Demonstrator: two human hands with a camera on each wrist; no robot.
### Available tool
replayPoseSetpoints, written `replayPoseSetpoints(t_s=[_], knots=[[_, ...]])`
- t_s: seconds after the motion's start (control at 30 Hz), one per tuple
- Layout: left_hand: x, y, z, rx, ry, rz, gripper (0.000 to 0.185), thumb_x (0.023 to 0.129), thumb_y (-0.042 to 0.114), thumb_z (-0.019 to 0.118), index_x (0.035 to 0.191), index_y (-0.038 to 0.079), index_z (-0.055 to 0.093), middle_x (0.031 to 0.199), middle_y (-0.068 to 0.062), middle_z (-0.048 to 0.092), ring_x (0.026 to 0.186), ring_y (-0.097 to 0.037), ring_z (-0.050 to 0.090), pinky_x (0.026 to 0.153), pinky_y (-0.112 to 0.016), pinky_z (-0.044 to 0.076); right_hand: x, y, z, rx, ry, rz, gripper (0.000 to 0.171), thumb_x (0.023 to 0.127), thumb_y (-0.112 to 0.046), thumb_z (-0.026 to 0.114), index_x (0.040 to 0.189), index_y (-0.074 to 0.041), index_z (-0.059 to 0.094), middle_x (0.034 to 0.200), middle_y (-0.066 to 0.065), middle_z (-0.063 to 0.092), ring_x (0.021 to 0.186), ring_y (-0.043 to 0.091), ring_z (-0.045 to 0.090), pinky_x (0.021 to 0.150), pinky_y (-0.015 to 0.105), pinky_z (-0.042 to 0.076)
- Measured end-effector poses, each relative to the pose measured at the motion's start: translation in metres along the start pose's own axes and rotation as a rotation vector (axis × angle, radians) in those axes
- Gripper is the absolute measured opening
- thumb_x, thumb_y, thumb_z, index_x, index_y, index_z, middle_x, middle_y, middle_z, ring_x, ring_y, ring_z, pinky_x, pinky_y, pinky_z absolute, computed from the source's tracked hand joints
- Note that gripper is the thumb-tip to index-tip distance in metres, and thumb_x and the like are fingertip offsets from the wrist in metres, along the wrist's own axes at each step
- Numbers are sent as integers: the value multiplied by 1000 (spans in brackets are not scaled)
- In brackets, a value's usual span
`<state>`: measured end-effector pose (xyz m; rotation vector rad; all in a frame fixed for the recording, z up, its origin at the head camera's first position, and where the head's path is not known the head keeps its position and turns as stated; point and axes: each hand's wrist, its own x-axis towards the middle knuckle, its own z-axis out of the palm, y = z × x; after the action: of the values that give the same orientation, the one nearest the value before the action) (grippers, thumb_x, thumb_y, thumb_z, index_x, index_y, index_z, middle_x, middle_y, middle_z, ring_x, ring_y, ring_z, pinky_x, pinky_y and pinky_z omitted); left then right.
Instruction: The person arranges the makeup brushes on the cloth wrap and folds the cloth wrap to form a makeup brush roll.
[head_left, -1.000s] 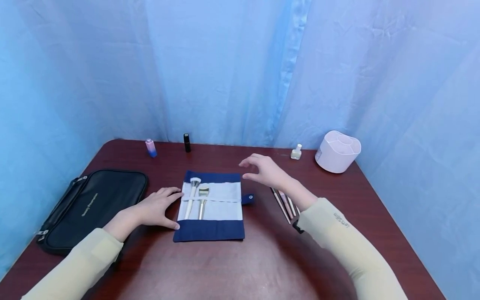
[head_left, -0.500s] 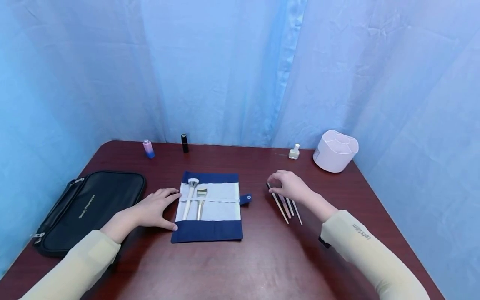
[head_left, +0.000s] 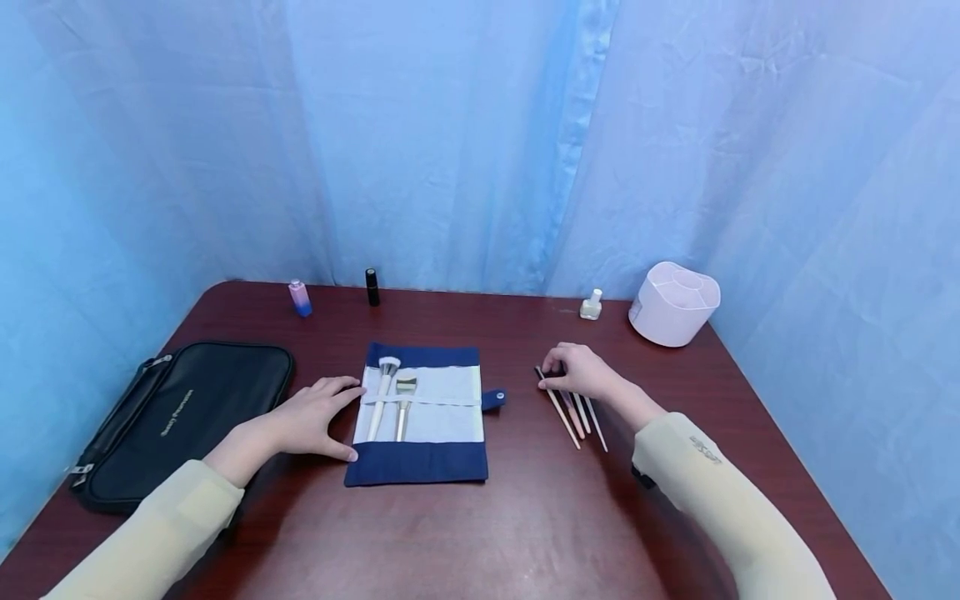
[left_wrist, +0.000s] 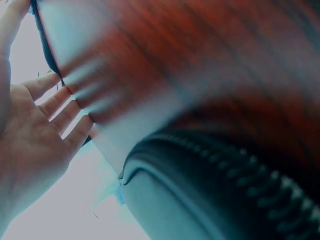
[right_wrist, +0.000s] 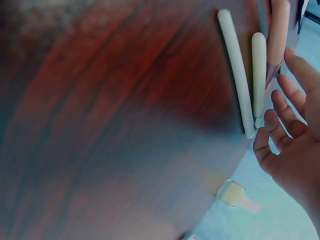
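Observation:
My left hand rests with spread fingers at the left edge of an unrolled navy and white brush roll. Two makeup brushes lie under its elastic strap: a white-handled brush and a flat one with a gold handle. My right hand bends its fingers low over the upper ends of several loose makeup brushes. Among them are a pink-handled brush and pale-handled brushes. Thumb and forefinger are close around the brush tops; whether they pinch one I cannot tell. The hand hides the brush heads.
A black zipped case lies left of my left hand. Along the back stand a pink and blue bottle, a black lipstick tube, a nail polish bottle and a pale pink holder. Blue curtains surround the table.
My right hand has moved from beside the brush roll, right and down to the loose brushes, its fingers bending over them. The left hand stays in place.

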<state>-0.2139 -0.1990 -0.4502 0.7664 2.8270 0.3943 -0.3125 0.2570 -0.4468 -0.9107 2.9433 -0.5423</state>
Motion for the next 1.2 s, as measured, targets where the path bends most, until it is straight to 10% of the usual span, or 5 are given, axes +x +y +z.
replayPoseSetpoints(t_s=[0.67,1.2], knots=[[-1,1,-1,0,-1,-2,99,70,61,73,145,7,36,148,-17,32,132,-38,31,102,-61,29,15,5,13,113,-43,98,16,80,-27,73,68,-18,66,58,-10,56,52,5,49,55,23,43],[0,0,-1,-4,-7,-3,99,70,61,73,145,8,36,148,-17,32,133,-38,30,102,-62,29,17,-26,-18,424,-25,84,13,84,-14,70,95,-8,66,75,4,68,60,16,59,51,28,48]])
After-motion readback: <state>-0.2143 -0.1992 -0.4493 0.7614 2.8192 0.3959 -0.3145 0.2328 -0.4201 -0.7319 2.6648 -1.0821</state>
